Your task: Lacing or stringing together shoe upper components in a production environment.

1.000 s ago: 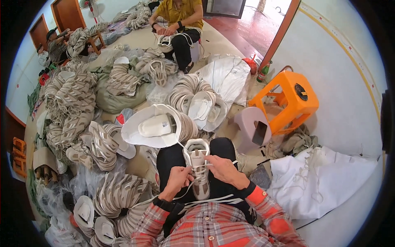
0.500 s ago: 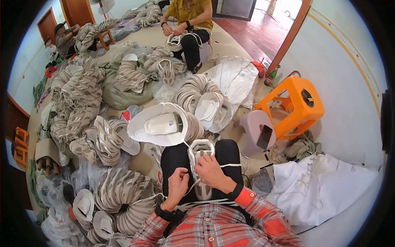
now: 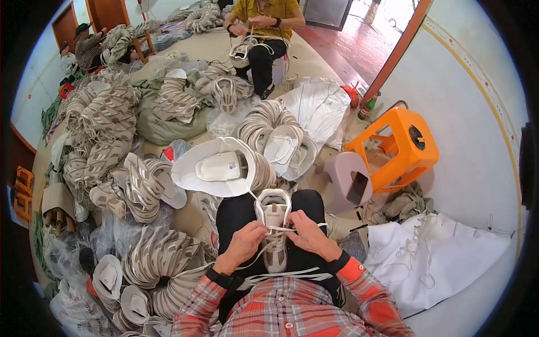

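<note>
We saw the low-cut sneaker upper (image 3: 274, 216) in the person's lap, between the black-trousered thighs (image 3: 234, 214), its collar at twelve o'clock and its toe at six, probably set there so that the legs steadied it and left both hands free. From nine o'clock the left hand (image 3: 243, 245) pinched the cream lace (image 3: 280, 228) with thumb and fingertips together; from three o'clock the right hand (image 3: 309, 235) gripped it likewise, fingers closed, apparently to keep the strand drawn across the throat. At eleven o'clock we noted a nested stack of uppers (image 3: 216, 168), perhaps kept near for easy reach. The sneaker upper looked beige, with a pale padded collar, a brownish patch toward the toe and crossing laces.
</note>
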The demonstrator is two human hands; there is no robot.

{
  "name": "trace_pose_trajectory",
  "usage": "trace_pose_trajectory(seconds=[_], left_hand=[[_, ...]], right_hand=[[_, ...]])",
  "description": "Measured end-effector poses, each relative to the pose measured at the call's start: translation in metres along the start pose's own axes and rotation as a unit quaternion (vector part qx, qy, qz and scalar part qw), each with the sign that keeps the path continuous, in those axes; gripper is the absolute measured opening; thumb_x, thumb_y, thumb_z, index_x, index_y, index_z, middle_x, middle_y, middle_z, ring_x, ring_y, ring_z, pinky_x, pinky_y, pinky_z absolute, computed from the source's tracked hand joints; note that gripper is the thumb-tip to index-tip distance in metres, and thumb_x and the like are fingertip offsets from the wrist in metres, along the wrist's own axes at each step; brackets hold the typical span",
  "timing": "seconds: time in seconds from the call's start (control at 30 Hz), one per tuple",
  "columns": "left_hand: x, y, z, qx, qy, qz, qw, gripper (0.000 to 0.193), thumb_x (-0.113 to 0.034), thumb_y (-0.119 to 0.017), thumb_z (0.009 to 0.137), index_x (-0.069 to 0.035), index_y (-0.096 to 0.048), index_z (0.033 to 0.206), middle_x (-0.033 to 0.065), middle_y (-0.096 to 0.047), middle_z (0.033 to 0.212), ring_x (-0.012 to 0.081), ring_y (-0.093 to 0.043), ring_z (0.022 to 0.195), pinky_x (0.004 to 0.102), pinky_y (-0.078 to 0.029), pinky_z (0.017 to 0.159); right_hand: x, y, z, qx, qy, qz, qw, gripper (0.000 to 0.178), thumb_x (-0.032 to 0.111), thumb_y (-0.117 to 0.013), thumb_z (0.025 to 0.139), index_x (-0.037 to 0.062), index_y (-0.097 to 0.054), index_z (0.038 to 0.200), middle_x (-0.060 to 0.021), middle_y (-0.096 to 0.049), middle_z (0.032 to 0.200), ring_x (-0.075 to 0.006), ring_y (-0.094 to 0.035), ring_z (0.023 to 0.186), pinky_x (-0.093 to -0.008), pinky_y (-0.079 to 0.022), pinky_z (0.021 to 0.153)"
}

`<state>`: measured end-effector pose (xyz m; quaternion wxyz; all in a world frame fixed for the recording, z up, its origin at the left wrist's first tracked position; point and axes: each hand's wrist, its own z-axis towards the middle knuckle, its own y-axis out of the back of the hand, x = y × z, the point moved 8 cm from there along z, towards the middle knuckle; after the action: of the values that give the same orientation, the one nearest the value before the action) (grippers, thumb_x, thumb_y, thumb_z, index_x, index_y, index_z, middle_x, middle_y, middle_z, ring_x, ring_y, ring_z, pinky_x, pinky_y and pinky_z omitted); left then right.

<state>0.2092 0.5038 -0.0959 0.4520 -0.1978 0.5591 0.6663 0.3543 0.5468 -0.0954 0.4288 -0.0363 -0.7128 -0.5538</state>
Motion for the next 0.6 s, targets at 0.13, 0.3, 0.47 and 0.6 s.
trace_pose_trajectory(seconds=[0.13,0.3,0.47,0.6], left_hand=[[-0.013,-0.006,-0.001,0.179,0.029,0.018,0.983,0.013,0.0,-0.059,0.076,-0.004,-0.058,0.088,0.0115,-0.057,0.088,0.0292,-0.059,0.079,0.0345,-0.048,0.066],[-0.028,0.034,0.001,-0.038,-0.013,0.003,0.999,0.021,-0.005,-0.057,0.079,-0.004,-0.059,0.1,0.0144,-0.06,0.081,0.0271,-0.061,0.068,0.0351,-0.048,0.055],[0.046,0.013,-0.03,0.048,0.444,-0.217,0.868,0.028,-0.018,-0.047,0.09,0.006,-0.056,0.101,0.0134,-0.065,0.075,0.0117,-0.052,0.043,0.0242,-0.04,0.036],[0.051,-0.043,-0.04,0.136,0.523,-0.405,0.737,0.034,-0.027,-0.044,0.093,0.005,-0.056,0.093,0.0204,-0.064,0.079,0.0113,-0.047,0.04,0.0211,-0.031,0.03]], right_hand=[[-0.004,-0.015,-0.002,0.064,-0.016,-0.103,0.993,0.024,0.016,-0.06,0.079,0.0024,-0.049,0.096,-0.0146,-0.052,0.086,-0.0338,-0.056,0.08,-0.0411,-0.047,0.067],[0.014,-0.021,0.004,0.042,0.036,-0.113,0.992,0.019,0.015,-0.058,0.08,0.0001,-0.052,0.09,-0.0154,-0.055,0.08,-0.0325,-0.058,0.074,-0.0414,-0.049,0.065],[-0.006,-0.033,0.002,0.127,-0.145,0.195,0.962,0.025,0.022,-0.056,0.083,-0.0021,-0.055,0.088,-0.0145,-0.059,0.072,-0.0251,-0.061,0.062,-0.0349,-0.05,0.052],[-0.026,-0.051,-0.008,0.117,-0.253,0.359,0.891,0.032,0.029,-0.056,0.086,-0.0029,-0.057,0.086,-0.0069,-0.056,0.063,-0.012,-0.055,0.049,-0.0269,-0.045,0.041]])
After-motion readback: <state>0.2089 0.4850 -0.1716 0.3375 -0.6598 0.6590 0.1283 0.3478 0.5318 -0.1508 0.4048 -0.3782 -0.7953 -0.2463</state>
